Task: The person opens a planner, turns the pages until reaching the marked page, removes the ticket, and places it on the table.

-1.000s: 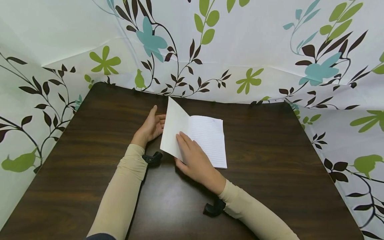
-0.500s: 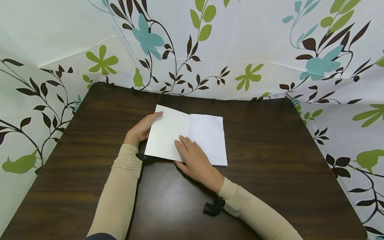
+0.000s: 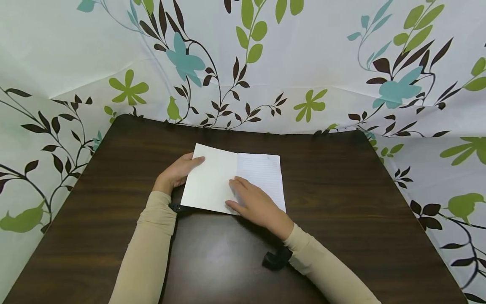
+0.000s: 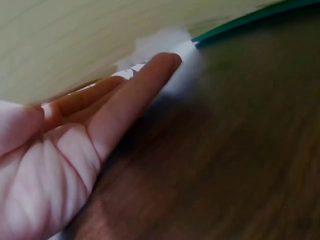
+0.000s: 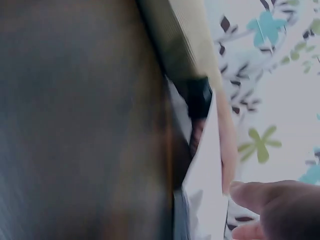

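An open notebook (image 3: 262, 173) lies on the table with a lined page on its right and a blank white leaf (image 3: 210, 177) on its left. At the outer left edge, my left hand (image 3: 176, 172) holds that leaf, thumb on top and fingers underneath. The left wrist view shows these fingers (image 4: 132, 102) stretched below the leaf, near a green edge (image 4: 250, 22). My right hand (image 3: 258, 204) rests across the notebook's lower middle, fingers extended near the fold. From the right wrist, the leaf (image 5: 207, 170) looks lifted off the table on the left-hand side.
A dark wood table (image 3: 341, 202) spreads out around the notebook. Behind it and at both sides hangs a white curtain (image 3: 322, 63) with leaf and flower prints. A black wrist device (image 3: 276, 259) sits under the right forearm.
The left leaf, standing raised a second ago, has swung down to the left. My left hand has gone from beside it to holding its edge. My right hand has shifted slightly to the right.
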`<action>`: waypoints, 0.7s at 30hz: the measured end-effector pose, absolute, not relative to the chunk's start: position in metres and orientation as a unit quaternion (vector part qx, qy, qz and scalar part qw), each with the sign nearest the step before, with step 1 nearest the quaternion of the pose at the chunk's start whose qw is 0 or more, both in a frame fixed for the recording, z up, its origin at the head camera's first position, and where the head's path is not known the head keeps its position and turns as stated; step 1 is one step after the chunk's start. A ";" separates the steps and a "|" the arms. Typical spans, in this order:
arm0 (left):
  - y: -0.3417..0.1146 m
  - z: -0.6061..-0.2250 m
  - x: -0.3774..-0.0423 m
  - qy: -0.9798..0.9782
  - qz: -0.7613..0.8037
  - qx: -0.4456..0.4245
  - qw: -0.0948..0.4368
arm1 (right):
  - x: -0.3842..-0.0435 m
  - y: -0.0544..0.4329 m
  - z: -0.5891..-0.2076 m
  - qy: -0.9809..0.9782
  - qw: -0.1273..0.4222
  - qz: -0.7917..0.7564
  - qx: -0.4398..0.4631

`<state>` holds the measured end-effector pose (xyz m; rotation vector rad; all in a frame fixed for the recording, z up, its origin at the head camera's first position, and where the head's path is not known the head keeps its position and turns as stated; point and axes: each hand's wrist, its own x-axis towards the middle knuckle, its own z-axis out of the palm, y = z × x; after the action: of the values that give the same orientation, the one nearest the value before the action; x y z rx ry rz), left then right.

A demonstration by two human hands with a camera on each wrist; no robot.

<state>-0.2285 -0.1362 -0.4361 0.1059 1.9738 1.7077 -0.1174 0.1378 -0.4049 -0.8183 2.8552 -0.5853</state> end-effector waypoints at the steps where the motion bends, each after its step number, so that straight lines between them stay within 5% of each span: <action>1: -0.136 -0.438 -0.228 0.729 0.631 0.041 0.262 | -0.120 0.141 -0.406 0.943 0.063 -0.199 -0.259; 21: -0.148 -0.444 -0.237 0.703 0.643 0.094 0.289 | -0.178 0.206 -0.412 0.984 0.069 -0.162 -0.034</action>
<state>-0.2366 -0.1479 -0.4436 0.2500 1.8762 1.7164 -0.1780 0.2060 -0.4118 -0.1014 2.9616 -0.4867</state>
